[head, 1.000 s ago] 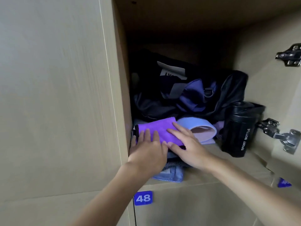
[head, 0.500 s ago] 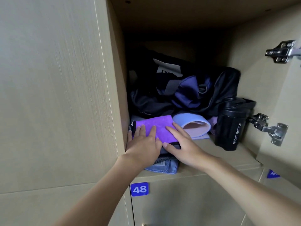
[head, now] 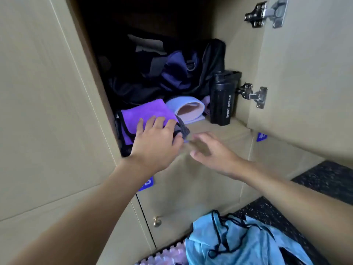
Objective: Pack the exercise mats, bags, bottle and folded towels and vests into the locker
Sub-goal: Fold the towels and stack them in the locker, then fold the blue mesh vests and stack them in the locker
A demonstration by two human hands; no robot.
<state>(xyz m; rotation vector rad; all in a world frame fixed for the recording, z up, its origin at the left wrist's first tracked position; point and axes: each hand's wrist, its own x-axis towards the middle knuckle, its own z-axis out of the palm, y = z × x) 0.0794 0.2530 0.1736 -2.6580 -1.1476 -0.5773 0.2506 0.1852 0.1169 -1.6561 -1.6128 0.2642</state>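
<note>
The open locker (head: 219, 129) holds dark bags (head: 162, 73) at the back, a black sport bottle (head: 222, 98) upright on the right, and a rolled pale blue and pink mat (head: 187, 109) in the middle. A folded purple towel (head: 145, 113) tops a stack at the front left, with a grey towel (head: 182, 129) jutting out beneath it. My left hand (head: 156, 138) presses flat on this stack, its thumb against the grey edge. Blurred and holding nothing, my right hand (head: 210, 150) hovers with spread fingers just outside the shelf's front edge.
The locker door (head: 305, 73) stands open on the right, with metal hinges (head: 252, 94). Below is a shut locker with a small knob (head: 157, 221). A light blue vest (head: 238, 243) and a pink ridged mat (head: 168, 255) lie on the dark speckled floor (head: 324, 178).
My right hand has pulled back off the towels and out of the locker. The left hand stays on the stack, which sits deeper in. The view has tilted down, showing the floor.
</note>
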